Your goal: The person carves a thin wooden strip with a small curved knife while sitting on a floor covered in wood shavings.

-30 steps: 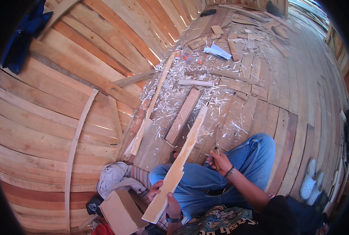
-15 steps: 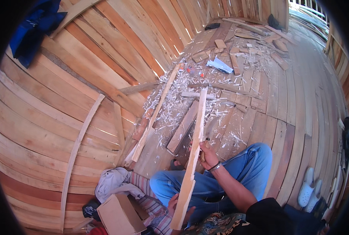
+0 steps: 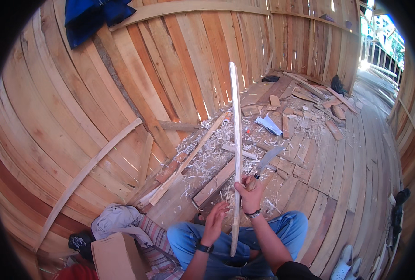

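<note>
A long, pale strip of wood [image 3: 237,140] stands nearly upright in front of me, its lower end above my lap. My right hand [image 3: 251,196] is closed around the wooden handle of a knife with a curved blade [image 3: 269,159], and its thumb side also grips the strip. The blade points up and to the right, away from the wood. My left hand [image 3: 214,221] is just left of the strip's lower part, with fingers stretched and nothing visible in them; it looks apart from the wood.
Shavings [image 3: 212,149] litter the plank floor around a thick wooden block [image 3: 215,183] and a long board [image 3: 189,158]. Farther off lie offcuts and a pale blue sheet [image 3: 269,124]. A cardboard box [image 3: 116,259] and a striped cloth [image 3: 157,235] are at my near left, beside the plank wall.
The strip has swung more upright and shows a narrower face. My left hand has come off its lower end and risen beside it. The knife blade now shows clearly; the view has tilted up.
</note>
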{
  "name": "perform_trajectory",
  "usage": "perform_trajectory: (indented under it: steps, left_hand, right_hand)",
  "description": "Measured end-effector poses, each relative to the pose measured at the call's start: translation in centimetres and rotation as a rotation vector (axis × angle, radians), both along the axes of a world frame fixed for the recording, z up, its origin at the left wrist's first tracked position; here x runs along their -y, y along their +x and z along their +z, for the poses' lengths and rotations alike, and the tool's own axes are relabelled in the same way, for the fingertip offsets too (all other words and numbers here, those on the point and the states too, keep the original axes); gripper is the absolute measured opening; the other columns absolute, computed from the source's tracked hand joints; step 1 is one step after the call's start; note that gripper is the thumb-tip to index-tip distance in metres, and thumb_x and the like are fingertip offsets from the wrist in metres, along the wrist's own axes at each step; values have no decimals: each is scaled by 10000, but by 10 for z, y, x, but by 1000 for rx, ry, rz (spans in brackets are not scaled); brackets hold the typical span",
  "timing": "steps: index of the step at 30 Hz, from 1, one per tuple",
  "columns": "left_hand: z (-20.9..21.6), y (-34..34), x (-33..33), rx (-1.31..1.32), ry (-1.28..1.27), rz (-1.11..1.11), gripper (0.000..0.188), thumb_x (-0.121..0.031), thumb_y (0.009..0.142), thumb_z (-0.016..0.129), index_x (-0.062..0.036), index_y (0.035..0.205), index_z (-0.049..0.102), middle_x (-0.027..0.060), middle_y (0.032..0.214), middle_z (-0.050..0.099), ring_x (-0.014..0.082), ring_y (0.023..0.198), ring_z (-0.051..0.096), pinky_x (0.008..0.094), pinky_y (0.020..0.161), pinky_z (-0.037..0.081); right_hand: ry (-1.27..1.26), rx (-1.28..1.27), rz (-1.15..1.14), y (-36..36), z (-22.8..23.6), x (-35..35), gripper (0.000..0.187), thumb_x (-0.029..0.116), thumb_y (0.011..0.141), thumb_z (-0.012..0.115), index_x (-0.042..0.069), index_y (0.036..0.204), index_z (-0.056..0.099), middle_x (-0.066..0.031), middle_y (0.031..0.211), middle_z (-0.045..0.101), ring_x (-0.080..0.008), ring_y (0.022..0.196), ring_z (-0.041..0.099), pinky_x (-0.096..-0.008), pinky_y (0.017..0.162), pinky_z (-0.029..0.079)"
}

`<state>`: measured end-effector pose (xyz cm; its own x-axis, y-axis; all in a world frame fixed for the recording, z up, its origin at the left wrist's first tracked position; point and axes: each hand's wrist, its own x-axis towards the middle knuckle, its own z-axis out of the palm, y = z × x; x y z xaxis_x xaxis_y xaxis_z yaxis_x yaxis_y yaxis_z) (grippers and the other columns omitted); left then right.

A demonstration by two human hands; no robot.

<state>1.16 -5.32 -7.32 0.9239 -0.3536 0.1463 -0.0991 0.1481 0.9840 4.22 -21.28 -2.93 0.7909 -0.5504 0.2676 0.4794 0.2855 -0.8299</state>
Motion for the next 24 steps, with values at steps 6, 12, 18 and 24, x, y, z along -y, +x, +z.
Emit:
perform_trajectory:
  steps: [6,12,18,24]
  left_hand:
    - [5,11,41,-193,-121,20,435,-355,1040,295,-34,1263,486,91,1100,604,192,964,612,343,871,478]
    - [23,2,21,-539,-425,-327,498,-473,1016,223,-78,1153,494,60,798,563,207,683,589,343,654,500]
    - [36,-7,22,-617,-493,-376,531,-499,1005,184,-82,1148,480,79,699,531,223,600,555,333,593,469]
    - [44,-20,26,-589,-517,-415,540,-481,1009,176,-62,1170,477,91,696,530,223,591,539,325,601,462]
  right_hand:
    - [-157,-86,-38,-21,2,-17,336,12,752,763,33,881,453,-114,981,614,-132,878,581,-279,756,510]
    - [105,-106,244,-29,6,-5,248,5,825,678,58,854,437,-135,1017,641,-101,745,552,-255,630,479]
    - [335,-84,438,-30,11,-2,228,58,851,666,118,874,448,-62,970,604,-100,718,536,-229,527,448]
    - [629,79,880,-28,-18,13,314,284,838,717,173,927,437,0,878,533,-87,708,520,-199,521,444]
